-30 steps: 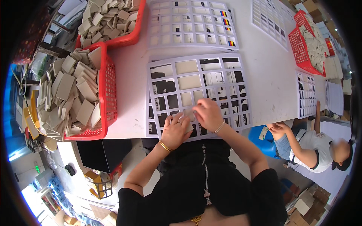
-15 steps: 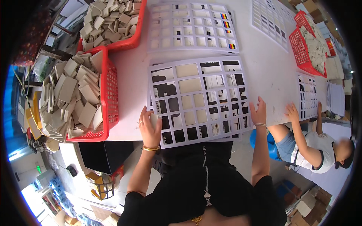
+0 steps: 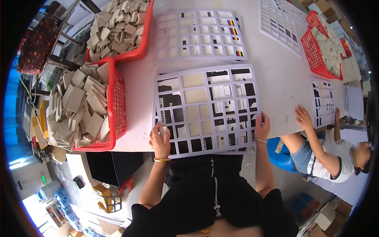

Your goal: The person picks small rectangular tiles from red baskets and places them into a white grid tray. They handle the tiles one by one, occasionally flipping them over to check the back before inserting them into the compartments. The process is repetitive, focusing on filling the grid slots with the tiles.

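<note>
A white grid frame lies in front of me on at least one similar sheet. Some of its windows show plain beige card, others black-and-white print. At its lower left corner, my left hand is closed with a small pale card piece between thumb and fingers. My right hand grips the frame's right edge, thumb and fingers bent about it; the fingertips are partly hidden.
Two red baskets of beige card pieces stand to the left. Beyond lie stacked grid sheets, with another sheet at far right. A red basket holds pale scraps. Nearby, a seated person's hand rests on the table.
My right hand has come in from beside the frame to its right edge and closed there. The left hand keeps the card piece and sits slightly lower. The view has shifted slightly.
</note>
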A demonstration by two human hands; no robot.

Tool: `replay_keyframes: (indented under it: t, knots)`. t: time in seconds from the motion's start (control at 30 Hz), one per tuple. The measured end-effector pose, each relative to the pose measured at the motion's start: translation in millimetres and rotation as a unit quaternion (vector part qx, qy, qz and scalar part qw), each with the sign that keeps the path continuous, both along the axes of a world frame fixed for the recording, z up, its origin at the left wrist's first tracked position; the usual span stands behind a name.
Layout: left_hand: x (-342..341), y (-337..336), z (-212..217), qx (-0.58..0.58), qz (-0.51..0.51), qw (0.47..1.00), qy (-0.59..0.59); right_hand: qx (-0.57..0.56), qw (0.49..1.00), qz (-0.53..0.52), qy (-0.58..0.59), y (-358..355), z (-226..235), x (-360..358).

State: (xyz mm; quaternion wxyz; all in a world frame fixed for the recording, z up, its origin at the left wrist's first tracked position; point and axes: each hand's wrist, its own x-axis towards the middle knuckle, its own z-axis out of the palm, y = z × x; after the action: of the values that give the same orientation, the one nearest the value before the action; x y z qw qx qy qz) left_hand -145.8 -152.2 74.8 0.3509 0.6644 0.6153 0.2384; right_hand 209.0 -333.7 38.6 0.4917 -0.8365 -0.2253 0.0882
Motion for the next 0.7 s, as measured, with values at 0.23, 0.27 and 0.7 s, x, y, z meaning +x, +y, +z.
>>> replay_keyframes:
  t: [0.23, 0.27, 0.7]
  knots:
    - [36.9, -8.1, 31.6, -0.051, -0.068, 0.988, -0.130, -0.021, 0.998, -0.049, -0.033, -50.9, 5.4, 55.9]
    - [50.1, -10.1, 34.6, -0.066, -0.075, 0.982, -0.162, -0.024, 0.996, -0.066, -0.053, -61.2, 10.7, 68.5]
    - [162.3, -13.1, 81.9, -0.048, -0.315, 0.874, -0.366, -0.213, 0.867, -0.218, -0.395, -162.6, 111.5, 250.8]
